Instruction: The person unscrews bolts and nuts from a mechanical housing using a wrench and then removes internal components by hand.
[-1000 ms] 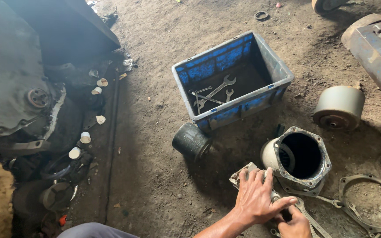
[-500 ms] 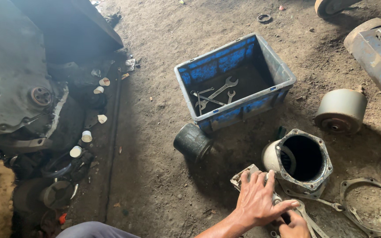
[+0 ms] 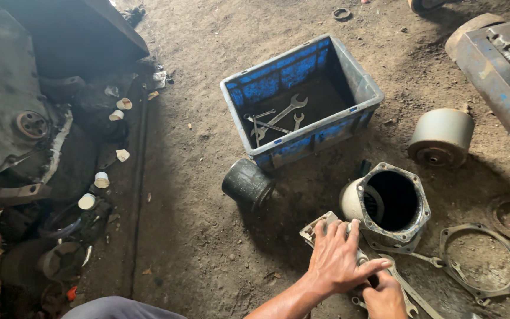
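Mostly hidden: metal part (image 3: 317, 229) under left hand (image 3: 339, 260), only corner shows.
L hand: fingers spread flat, pressing part.
R hand (image 3: 385, 298): cut off by frame edge, clenched, can't tell on what.
Near right: wrench (image 3: 405, 289).

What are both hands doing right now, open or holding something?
Left hand: open, fingers spread, pressed flat on a pale metal plate.
Right hand: curled shut low in the picture; what it holds cannot be told.
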